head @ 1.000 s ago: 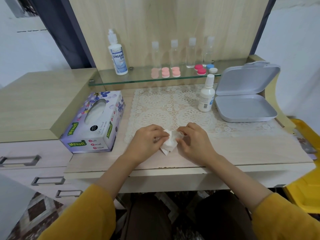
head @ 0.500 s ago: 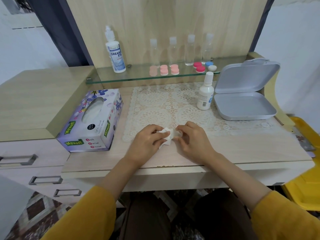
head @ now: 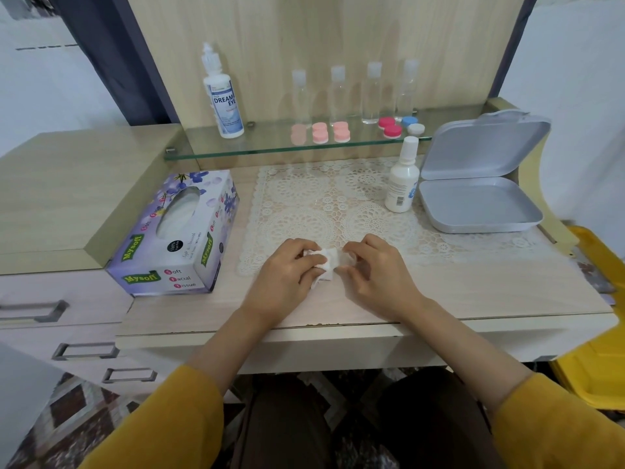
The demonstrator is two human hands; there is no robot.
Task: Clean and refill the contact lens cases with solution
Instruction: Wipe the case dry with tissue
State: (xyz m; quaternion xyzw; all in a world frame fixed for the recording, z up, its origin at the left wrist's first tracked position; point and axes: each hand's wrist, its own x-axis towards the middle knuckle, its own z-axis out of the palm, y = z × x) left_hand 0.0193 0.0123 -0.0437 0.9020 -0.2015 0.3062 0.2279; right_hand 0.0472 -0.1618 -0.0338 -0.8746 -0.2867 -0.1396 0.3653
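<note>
My left hand (head: 287,274) is shut on a crumpled white tissue (head: 325,262) at the front edge of the lace mat (head: 338,201). My right hand (head: 377,270) pinches a small pale item (head: 349,260) against the tissue's right side; most of it is hidden by my fingers. On the glass shelf (head: 270,148) stand a large solution bottle (head: 224,99), pink lens cases (head: 320,132), a red case (head: 389,126) and a blue and white case (head: 412,124). A small white bottle (head: 401,182) stands on the mat.
A purple tissue box (head: 176,235) lies left of the mat. An open grey hinged box (head: 473,201) sits at the right. Several clear small bottles (head: 372,93) line the shelf's back. A yellow bin (head: 598,340) is beside the desk's right end.
The tissue, which hung loosely below my fingers, is now bunched tighter between both hands. My hands have stayed close together at the mat's front edge.
</note>
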